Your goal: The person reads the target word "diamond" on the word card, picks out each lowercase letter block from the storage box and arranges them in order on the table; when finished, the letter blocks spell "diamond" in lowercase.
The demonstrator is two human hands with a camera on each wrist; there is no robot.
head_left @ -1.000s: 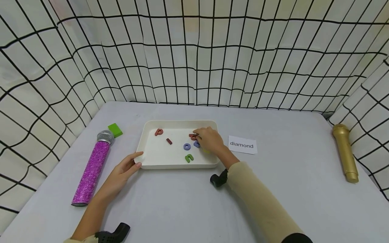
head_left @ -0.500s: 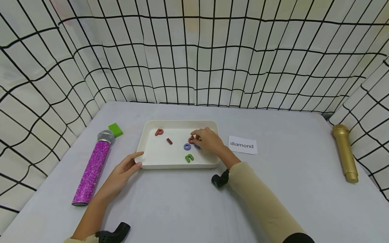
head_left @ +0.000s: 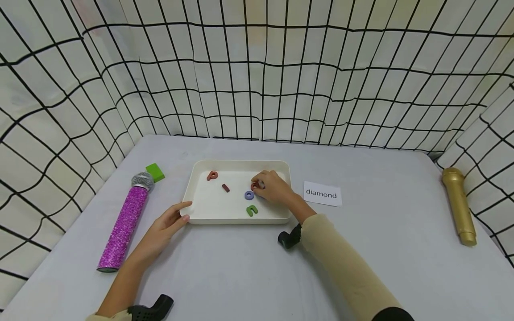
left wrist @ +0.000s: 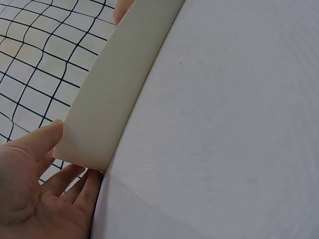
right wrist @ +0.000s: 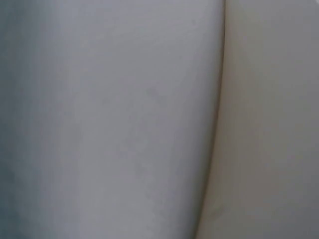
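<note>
A shallow white tray [head_left: 217, 209] holds small coloured letters. My left hand [head_left: 166, 223] holds its near left corner; in the left wrist view the thumb and fingers of that hand [left wrist: 45, 189] lie on either side of the corner. Over the tray's right part, my right hand [head_left: 275, 187] pinches a small red letter [head_left: 254, 185] with bent fingers. A greyish bit shows between those fingers, too small to identify. Close by lie a blue ring-shaped letter [head_left: 249, 195] and a green n-shaped letter [head_left: 251, 210]. Farther left are a red letter [head_left: 212, 175] and a short dark red bar [head_left: 225, 188].
A white card [head_left: 322, 194] reading "diamond" lies right of the tray. On the left are a glittery pink microphone [head_left: 124, 227] and a green block [head_left: 155, 172]. A gold microphone [head_left: 459, 207] lies at the right edge. Black netting [head_left: 261, 93] surrounds the table.
My right fingers have shifted slightly around the red letter. The blue letter and yellow patch formerly visible near that hand are now hidden. My left hand stays at the tray corner.
</note>
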